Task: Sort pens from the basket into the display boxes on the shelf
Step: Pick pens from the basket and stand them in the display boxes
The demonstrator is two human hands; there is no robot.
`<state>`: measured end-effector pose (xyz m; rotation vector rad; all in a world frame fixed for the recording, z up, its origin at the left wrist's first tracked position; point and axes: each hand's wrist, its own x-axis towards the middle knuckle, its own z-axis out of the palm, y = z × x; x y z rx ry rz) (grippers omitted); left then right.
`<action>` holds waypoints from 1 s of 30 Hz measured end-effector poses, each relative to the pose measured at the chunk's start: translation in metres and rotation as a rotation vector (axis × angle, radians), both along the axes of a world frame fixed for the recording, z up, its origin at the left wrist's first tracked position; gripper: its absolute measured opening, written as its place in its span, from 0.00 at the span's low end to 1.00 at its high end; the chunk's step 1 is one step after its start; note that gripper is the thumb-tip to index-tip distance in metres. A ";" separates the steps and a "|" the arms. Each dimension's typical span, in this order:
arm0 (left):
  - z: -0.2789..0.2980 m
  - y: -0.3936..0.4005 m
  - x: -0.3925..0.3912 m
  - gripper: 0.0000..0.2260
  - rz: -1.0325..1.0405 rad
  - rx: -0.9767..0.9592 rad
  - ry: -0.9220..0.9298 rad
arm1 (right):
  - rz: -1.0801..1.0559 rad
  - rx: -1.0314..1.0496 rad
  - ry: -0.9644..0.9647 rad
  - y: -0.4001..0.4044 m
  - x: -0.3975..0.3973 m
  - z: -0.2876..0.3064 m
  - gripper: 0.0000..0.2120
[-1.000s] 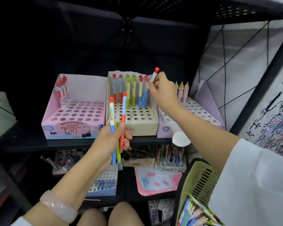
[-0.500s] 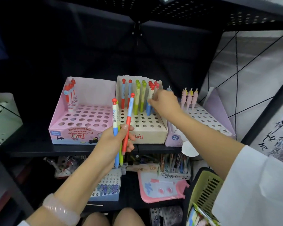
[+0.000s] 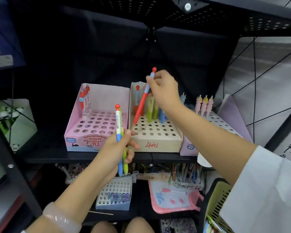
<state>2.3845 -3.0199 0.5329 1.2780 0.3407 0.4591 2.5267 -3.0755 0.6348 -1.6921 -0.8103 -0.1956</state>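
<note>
Right hand [image 3: 164, 91] pinches a red-and-blue pen [image 3: 143, 98] near its top, tilted, tip just over the holes of the beige display box [image 3: 156, 145] on the shelf [image 3: 60, 156]. Left hand [image 3: 115, 148] grips two pens [image 3: 120, 143] upright. Green basket [image 3: 217, 199] at lower right

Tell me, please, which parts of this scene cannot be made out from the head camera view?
- Green basket, head view: cut off by the bottom edge and hidden behind the white sleeve; its pens barely show.
- Upper ends of the green pens in the beige display box, head view: hidden behind the right hand.
- Small print on the blue-and-white pen in the left hand, head view: too small to read.
</note>
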 end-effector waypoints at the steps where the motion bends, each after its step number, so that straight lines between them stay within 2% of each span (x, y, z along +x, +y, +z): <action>1: -0.002 0.002 -0.002 0.10 0.003 0.000 0.012 | -0.037 -0.018 -0.069 0.003 0.006 0.002 0.05; 6: -0.001 0.013 -0.005 0.10 0.009 -0.026 0.004 | -0.149 -0.179 -0.295 0.021 0.015 -0.013 0.07; 10: 0.000 0.019 -0.008 0.09 0.037 -0.028 0.007 | -0.168 -0.329 -0.375 0.030 0.011 -0.024 0.06; 14: -0.001 0.021 -0.010 0.07 0.057 -0.023 0.017 | -0.253 -0.495 -0.406 0.031 0.008 -0.028 0.12; 16: -0.001 0.021 -0.012 0.07 0.055 -0.014 0.011 | -0.263 -0.624 -0.387 0.034 0.009 -0.027 0.11; 18: 0.000 0.019 -0.012 0.08 0.046 -0.017 -0.005 | -0.260 -0.852 -0.379 0.037 0.012 -0.024 0.08; 20: 0.002 0.018 -0.013 0.08 0.034 0.003 -0.014 | -0.259 -0.984 -0.366 0.034 0.012 -0.024 0.10; 21: 0.002 0.017 -0.013 0.09 0.030 0.020 -0.012 | -0.242 -0.969 -0.361 0.032 0.012 -0.025 0.13; 23: 0.002 0.016 -0.011 0.09 0.030 0.036 -0.011 | -0.120 -0.788 -0.336 0.022 0.006 -0.027 0.18; 26: 0.003 0.013 -0.007 0.09 0.030 0.014 -0.026 | 0.256 -0.497 -0.071 0.007 -0.014 -0.026 0.16; 28: 0.004 0.009 -0.003 0.09 0.019 0.002 -0.035 | 0.452 -0.500 0.070 -0.001 -0.024 -0.029 0.15; 30: 0.006 0.005 0.001 0.09 -0.001 0.002 -0.037 | 0.514 -0.513 0.131 -0.006 -0.025 -0.033 0.14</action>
